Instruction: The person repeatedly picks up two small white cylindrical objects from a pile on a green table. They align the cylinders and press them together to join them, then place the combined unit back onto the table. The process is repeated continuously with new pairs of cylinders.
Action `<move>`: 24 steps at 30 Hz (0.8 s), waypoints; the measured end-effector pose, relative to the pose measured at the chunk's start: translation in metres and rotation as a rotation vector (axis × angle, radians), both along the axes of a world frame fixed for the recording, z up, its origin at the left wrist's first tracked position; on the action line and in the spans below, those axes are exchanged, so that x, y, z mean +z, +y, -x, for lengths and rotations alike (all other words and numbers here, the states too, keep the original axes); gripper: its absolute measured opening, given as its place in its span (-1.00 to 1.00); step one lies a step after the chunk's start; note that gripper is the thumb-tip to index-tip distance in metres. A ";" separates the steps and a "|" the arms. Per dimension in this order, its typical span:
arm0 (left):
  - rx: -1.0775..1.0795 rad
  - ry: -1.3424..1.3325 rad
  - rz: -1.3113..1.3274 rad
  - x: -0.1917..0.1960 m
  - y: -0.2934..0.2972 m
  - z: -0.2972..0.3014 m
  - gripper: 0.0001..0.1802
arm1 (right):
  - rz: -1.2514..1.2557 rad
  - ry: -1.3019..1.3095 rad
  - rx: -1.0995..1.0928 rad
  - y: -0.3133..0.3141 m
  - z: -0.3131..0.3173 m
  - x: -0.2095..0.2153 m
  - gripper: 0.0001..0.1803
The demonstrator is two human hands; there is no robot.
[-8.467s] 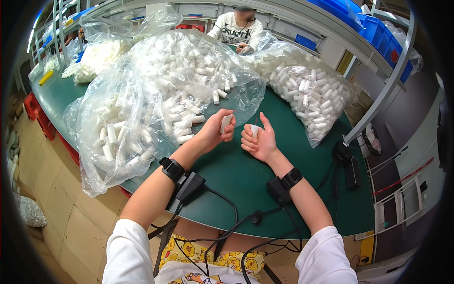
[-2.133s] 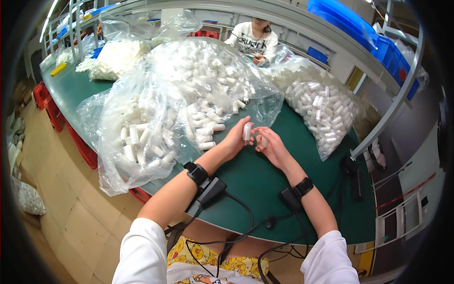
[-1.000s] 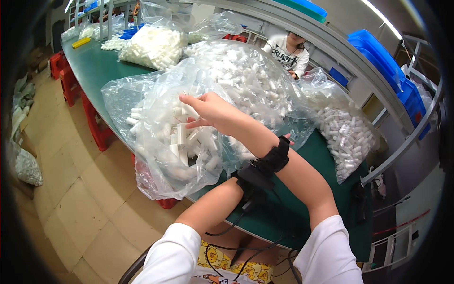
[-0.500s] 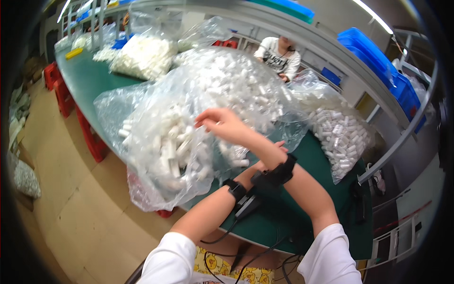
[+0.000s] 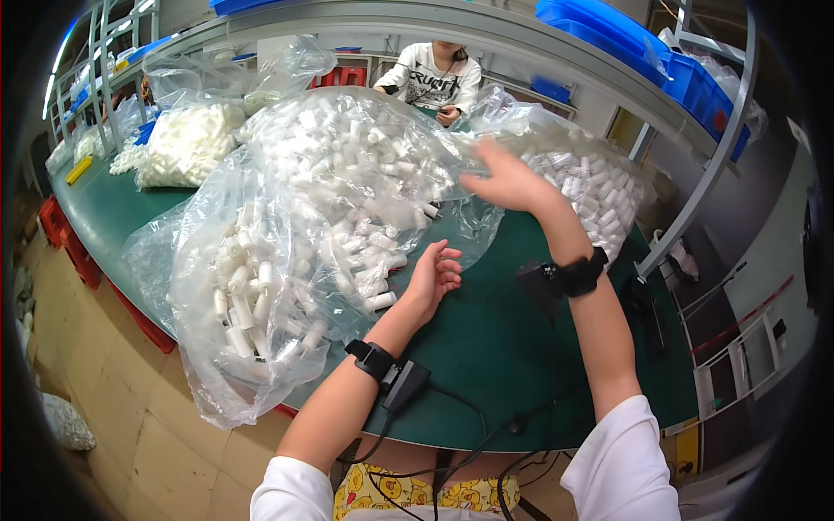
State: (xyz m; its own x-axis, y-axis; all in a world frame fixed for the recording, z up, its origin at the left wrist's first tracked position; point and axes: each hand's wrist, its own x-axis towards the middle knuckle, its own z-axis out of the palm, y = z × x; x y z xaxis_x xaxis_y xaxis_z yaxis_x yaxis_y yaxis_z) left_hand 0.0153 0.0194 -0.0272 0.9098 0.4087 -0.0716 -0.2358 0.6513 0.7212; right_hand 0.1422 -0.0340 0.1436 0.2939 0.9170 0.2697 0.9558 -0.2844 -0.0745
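Beside the crinkly clear bag (image 5: 287, 260) of white plastic tubes, left hand (image 5: 432, 276) and raised right hand (image 5: 508, 178) both spread empty.

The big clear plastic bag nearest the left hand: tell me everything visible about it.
The clear plastic bag is large, thin and crinkled, with glossy folds, and is stuffed with small white cylindrical parts. It lies slumped on the green table, its lower end hanging over the near edge. Its mouth faces the person, with a few parts spilling toward the left hand, which rests at the opening. The right hand hovers above it.
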 end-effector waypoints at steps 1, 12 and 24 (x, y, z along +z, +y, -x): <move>0.033 -0.001 -0.005 0.000 0.002 0.001 -0.61 | -0.222 -0.202 -0.012 -0.001 0.002 0.003 -0.29; 0.176 0.065 0.063 -0.004 0.008 0.003 -0.74 | 0.144 -0.019 0.178 0.002 -0.012 -0.026 -0.46; 0.256 0.162 0.088 -0.007 0.005 0.000 -0.87 | -0.022 -0.040 0.046 0.088 -0.024 -0.159 -0.46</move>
